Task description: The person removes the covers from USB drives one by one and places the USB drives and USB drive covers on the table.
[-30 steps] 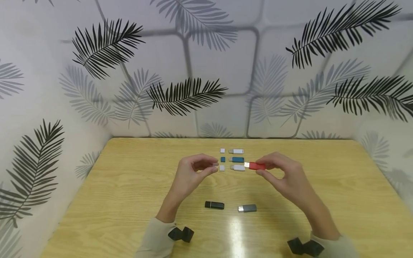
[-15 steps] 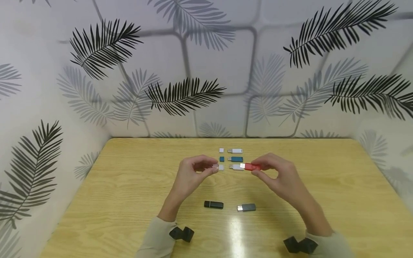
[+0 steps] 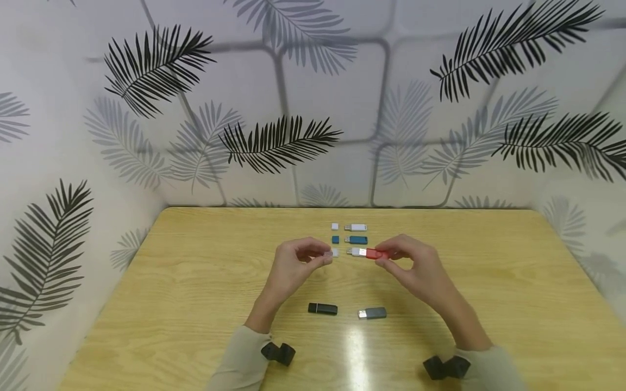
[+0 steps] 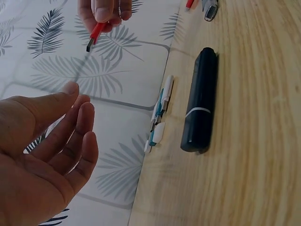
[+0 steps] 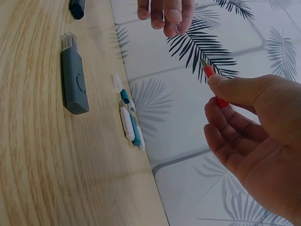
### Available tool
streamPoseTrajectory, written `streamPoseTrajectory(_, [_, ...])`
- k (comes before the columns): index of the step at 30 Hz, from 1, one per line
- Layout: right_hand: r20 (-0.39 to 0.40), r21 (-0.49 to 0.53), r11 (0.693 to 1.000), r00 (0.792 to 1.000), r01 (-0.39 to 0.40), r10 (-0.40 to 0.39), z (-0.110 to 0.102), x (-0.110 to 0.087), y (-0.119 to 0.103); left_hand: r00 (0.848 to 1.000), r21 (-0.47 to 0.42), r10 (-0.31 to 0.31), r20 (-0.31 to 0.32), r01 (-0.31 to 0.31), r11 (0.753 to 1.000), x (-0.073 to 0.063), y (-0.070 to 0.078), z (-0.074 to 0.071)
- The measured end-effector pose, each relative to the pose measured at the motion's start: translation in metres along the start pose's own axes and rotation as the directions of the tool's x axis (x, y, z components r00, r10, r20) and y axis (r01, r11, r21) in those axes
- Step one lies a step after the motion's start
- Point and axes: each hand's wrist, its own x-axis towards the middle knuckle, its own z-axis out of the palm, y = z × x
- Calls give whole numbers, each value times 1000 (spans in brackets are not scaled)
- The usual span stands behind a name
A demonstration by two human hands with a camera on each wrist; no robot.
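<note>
Right hand (image 3: 415, 266) grips red USB stick (image 3: 376, 254), raised, plug toward left hand (image 3: 293, 263), which pinches a small clear piece (image 3: 329, 253). In head view red stick partly covers nearest white stick (image 3: 355, 252); blue stick (image 3: 358, 240) behind. Black stick (image 3: 323, 309), grey stick (image 3: 375, 313) lie closer to the person.

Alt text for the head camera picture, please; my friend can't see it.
A right hand holds a red USB stick over a table; the left hand pinches a clear piece. On it lie two white sticks and a blue stick, their caps off; nearer, a black stick and a gray stick.
</note>
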Motion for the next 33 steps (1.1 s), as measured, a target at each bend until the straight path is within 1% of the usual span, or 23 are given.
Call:
streamPoseTrajectory(5, [8,18,999,999,-40,40,2,0,6,999,7,-39,11,39,999,0,-5,5])
streamPoseTrajectory(8, [36,34,996,996,-87,86,5,0,9,998,8,-53,16,52,999,0,-8,7])
streamPoseTrajectory(13, [83,56,985,984,-165,160,10,-1,15,996,20,-84,23,83,996,1,-14,9])
streamPoseTrajectory(18, [95,50,980,977,-194,189,15,-3,24,992,51,-123,41,121,991,2,-17,10])
streamPoseTrajectory(26, [123,57,973,969,-222,214,25,-2,31,989,95,-141,51,136,986,6,-26,10])
streamPoseTrajectory(33, [166,48,962,952,-268,257,30,-2,34,984,141,-171,54,162,977,9,-29,13])
